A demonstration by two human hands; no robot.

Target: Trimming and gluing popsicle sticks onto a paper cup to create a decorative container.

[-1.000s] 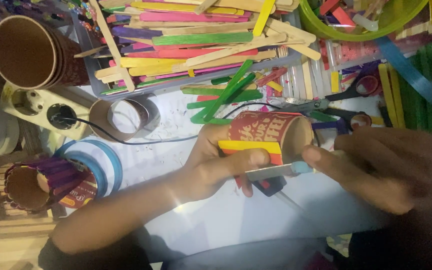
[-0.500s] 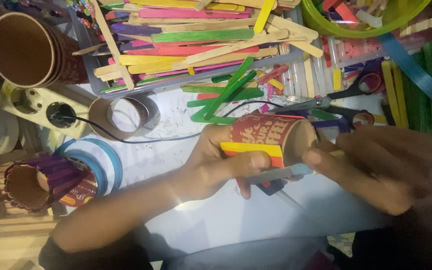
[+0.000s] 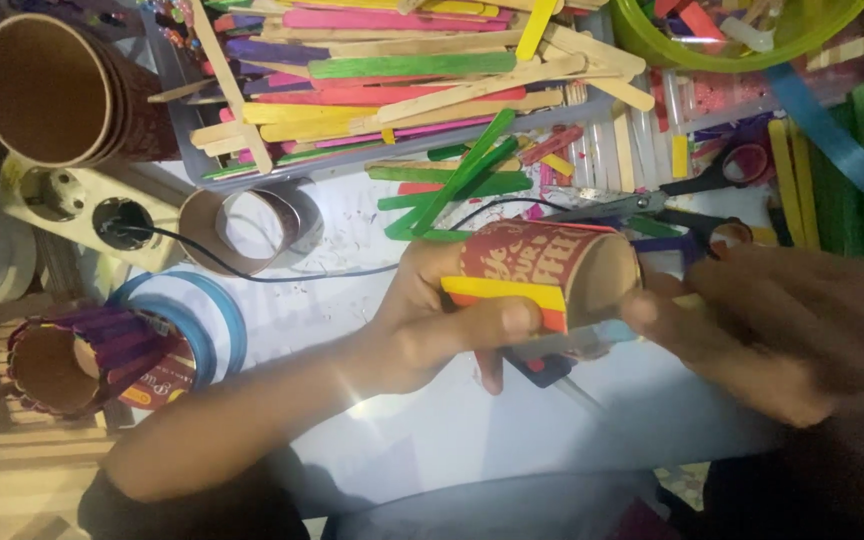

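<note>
**Paper, wood and plastic on a smooth white bench**

The red cup point(image 3: 552, 275) held in the left hand point(image 3: 422, 325) is matt printed paper with a plain brown cardboard inside. Yellow, orange and red sticks point(image 3: 505, 297) laid on its side look like painted wood, flat and dull. The loose craft sticks point(image 3: 402, 70) in the grey plastic tray point(image 3: 177, 95) are the same smooth wood, some bare, some dyed. The stacked cups point(image 3: 47, 90) are matt paper too. The scissors point(image 3: 642, 205) have dull metal blades and glossy plastic handles. The green bowl point(image 3: 742, 55) seems glossy plastic, though blurred. The bench point(image 3: 472, 420) is smooth and white.
</note>
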